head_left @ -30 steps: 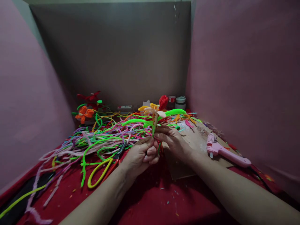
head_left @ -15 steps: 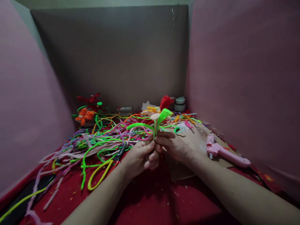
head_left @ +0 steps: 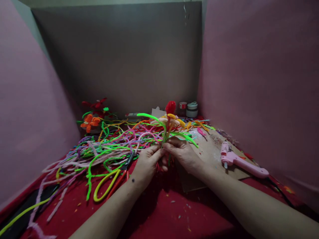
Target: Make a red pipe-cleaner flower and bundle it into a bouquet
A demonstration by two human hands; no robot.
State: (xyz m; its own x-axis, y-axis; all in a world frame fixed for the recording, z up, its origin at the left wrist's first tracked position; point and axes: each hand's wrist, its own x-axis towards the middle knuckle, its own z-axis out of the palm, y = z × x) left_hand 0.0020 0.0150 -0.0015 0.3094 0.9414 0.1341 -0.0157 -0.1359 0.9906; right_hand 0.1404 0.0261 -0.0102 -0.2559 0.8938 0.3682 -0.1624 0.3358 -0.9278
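Note:
Between my two hands stands a small pipe-cleaner flower bunch [head_left: 170,108], held upright by its stems. It has a red bud on top, yellow-orange and pale pink petals under it, and long green leaves spreading left and right. My left hand [head_left: 152,158] pinches the stems from the left, thumb against the fingers. From the right, my right hand [head_left: 180,152] grips the same stems, its fingertips meeting those of the left. The lower stem ends are mostly hidden by the fingers. Scissors [head_left: 127,162] with yellow and red handles lie just left of my left wrist.
A tangled heap of coloured pipe cleaners [head_left: 99,149] covers the left of the red cloth [head_left: 174,212]. Finished orange flowers [head_left: 90,123] stand behind it. At right, a pink glue gun [head_left: 239,161] rests on cardboard [head_left: 210,149]. A lidded jar [head_left: 191,109] is at the back.
The bunch has been turned in my fingers: the red bud now faces front and the green leaves point out to both sides. My left hand has rotated, showing more of its back.

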